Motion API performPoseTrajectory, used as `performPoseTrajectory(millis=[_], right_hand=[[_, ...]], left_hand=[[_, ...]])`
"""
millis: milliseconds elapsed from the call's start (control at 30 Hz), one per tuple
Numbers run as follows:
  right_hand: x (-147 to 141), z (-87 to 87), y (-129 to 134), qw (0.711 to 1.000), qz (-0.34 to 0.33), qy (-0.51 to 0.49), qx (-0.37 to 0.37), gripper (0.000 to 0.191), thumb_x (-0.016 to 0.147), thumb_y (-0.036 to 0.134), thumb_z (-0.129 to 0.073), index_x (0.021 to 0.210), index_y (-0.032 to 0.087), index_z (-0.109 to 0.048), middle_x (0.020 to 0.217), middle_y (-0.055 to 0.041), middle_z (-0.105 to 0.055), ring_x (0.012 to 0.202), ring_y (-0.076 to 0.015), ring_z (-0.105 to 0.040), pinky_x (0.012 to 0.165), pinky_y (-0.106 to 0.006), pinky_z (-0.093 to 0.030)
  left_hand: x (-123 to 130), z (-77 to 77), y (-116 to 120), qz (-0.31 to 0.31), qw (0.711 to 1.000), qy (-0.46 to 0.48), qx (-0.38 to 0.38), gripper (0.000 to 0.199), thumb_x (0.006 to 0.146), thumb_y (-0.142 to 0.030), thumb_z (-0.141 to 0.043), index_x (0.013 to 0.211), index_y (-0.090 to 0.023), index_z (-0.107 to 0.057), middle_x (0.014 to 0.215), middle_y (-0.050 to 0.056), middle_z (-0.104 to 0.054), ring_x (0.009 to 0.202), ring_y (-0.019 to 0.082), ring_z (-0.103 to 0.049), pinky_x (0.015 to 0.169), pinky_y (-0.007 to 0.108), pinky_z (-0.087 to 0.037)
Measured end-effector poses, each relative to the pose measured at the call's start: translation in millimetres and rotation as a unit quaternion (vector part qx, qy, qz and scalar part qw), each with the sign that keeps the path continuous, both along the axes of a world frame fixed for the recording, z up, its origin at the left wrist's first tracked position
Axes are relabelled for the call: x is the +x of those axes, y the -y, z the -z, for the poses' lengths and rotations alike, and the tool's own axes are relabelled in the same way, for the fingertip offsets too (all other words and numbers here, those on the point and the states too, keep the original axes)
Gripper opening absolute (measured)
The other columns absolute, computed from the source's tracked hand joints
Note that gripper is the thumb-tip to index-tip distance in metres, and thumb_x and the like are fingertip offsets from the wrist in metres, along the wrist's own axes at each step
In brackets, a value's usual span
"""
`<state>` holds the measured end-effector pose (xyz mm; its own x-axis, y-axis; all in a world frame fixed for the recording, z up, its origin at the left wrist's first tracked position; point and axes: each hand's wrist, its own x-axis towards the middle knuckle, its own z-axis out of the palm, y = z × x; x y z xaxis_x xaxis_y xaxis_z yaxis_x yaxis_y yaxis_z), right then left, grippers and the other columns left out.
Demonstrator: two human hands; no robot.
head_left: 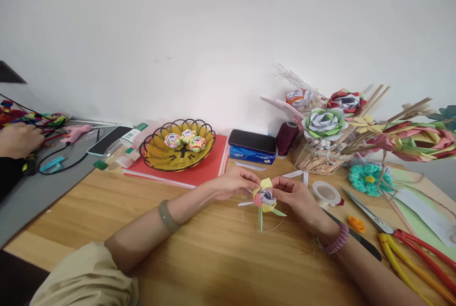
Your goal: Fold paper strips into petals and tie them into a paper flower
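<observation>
A: Report the paper flower and both hands.

B: The paper flower (264, 197) is held between the hands, over the middle of the desk (199, 258). The left hand (237, 184) pinches its left side, thumb against fingers; the right hand (295, 196) pinches the right side likewise. Both grips are narrow. Whether the lower leaves touch the wood, I cannot tell.

A: Containers?

B: Toward the far edge, left of centre, the basket (154, 149) sits on red paper (219, 154) and holds three small flowers (173, 140). Near the far right corner, a holder (315, 163) carries larger flowers (325, 123) and sticks. Between these stands a blue box (249, 155), a phone (252, 141) lying on top; its contents are hidden.

A: Edges and room?

B: The left edge adjoins a grey surface (73, 187), where a co-worker's hand (21, 139) is near a glue gun (77, 133). Bare wood lies between the forearms. The right side is tighter: a tape roll (327, 194) near the right hand, and scissors (382, 224) beyond the right forearm, tips toward the far edge.
</observation>
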<state>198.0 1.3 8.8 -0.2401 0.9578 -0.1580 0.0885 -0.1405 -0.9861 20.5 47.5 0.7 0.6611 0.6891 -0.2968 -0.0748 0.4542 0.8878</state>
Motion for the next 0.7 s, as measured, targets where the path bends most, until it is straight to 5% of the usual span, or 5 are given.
performPoseTrajectory(millis=[700], right_hand=[[-5,9.0,6,0.991,0.007,0.101,0.085,0.03,0.069,0.046,-0.062,0.076,0.018,-0.056,0.068,-0.0014,-0.06,0.062,-0.0149,-0.055,0.057,-0.027,-0.044]], left_hand=[[6,-7.0,2,-0.053,0.961,-0.155,0.222,0.005,0.054,-0.01,-0.062,0.058,-0.011,-0.06,0.058,-0.001,-0.059,0.055,0.008,-0.051,0.054,0.02,-0.039]])
